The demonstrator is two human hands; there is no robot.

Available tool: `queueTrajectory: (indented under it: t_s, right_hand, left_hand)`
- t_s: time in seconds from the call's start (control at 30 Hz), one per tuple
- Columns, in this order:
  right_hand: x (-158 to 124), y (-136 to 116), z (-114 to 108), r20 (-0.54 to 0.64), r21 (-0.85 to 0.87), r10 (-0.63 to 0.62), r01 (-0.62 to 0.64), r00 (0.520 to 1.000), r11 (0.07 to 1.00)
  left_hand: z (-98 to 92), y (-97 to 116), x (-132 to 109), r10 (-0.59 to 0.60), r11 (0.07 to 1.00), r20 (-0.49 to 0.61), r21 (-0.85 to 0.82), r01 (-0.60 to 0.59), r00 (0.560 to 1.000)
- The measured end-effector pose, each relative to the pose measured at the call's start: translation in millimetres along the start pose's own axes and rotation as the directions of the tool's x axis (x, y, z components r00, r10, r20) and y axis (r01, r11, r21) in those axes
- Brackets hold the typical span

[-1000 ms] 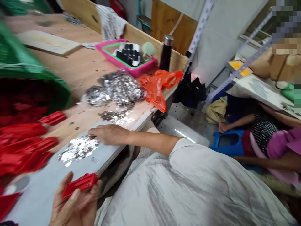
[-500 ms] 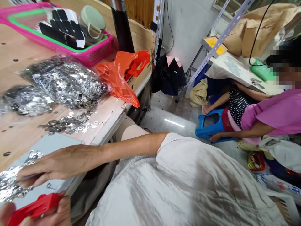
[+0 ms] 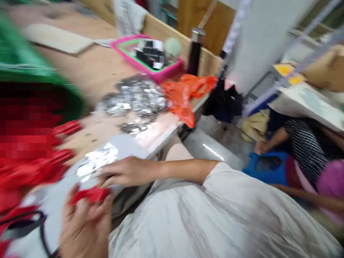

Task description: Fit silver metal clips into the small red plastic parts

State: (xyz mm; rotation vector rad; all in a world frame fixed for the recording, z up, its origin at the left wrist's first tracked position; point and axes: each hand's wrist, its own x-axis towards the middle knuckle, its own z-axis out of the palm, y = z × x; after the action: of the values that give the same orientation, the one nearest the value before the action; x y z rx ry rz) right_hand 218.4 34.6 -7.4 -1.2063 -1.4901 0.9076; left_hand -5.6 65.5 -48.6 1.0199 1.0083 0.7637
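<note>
A red piece (image 3: 92,194) is gripped by the left hand (image 3: 86,220), best kept steady; any pinch by the right hand (image 3: 130,171) can't be told.

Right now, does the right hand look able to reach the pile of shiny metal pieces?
Probably yes: the right hand is beside the pile of shiny metal pieces, with nothing visible between. The left hand, holding a red plastic piece, is on the nearer side. Blur hides whether the right hand holds anything.
</note>
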Motion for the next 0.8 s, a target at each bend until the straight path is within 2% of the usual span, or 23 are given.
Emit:
queueTrajectory:
  t_s: [0.07,0.1,0.17,0.33,0.57,0.8]
  right_hand:
    - [-14.1,-11.4,1.1,0.032,-0.004,-0.005,0.005,0.999,1.0]
    - [-18.0,-14.5,0.4,0.032,0.005,0.003,-0.003,0.999,1.0]
    - [-19.2,-17.2,-0.8,0.031,0.03,0.023,-0.024,0.999,0.999]
    - [-11.1,-23.0,6.4,0.045,0.018,0.03,-0.031,0.999,0.999]
    - [-9.2,-24.1,19.2,0.049,-0.038,-0.081,0.083,0.995,0.996]
    - [-4.1,-21.6,10.8,0.261,-0.066,-0.174,0.197,0.949,0.978]
  left_hand:
    - [38.8,17.0,-13.4,-0.008,0.973,-0.058,-0.23,-0.006,0.998]
    - [51.8,24.1,-14.9,-0.002,0.958,-0.068,-0.286,-0.017,0.998]
    - [61.8,33.6,-13.0,0.012,0.934,-0.081,-0.355,-0.04,0.997]
    - [47.3,34.6,-19.9,0.064,0.885,-0.055,-0.458,-0.082,0.996]
    - [44.0,36.6,-25.6,0.086,0.864,0.01,-0.499,-0.07,0.996]
    - [39.4,35.2,-26.6,0.117,0.885,0.033,-0.458,-0.089,0.993]
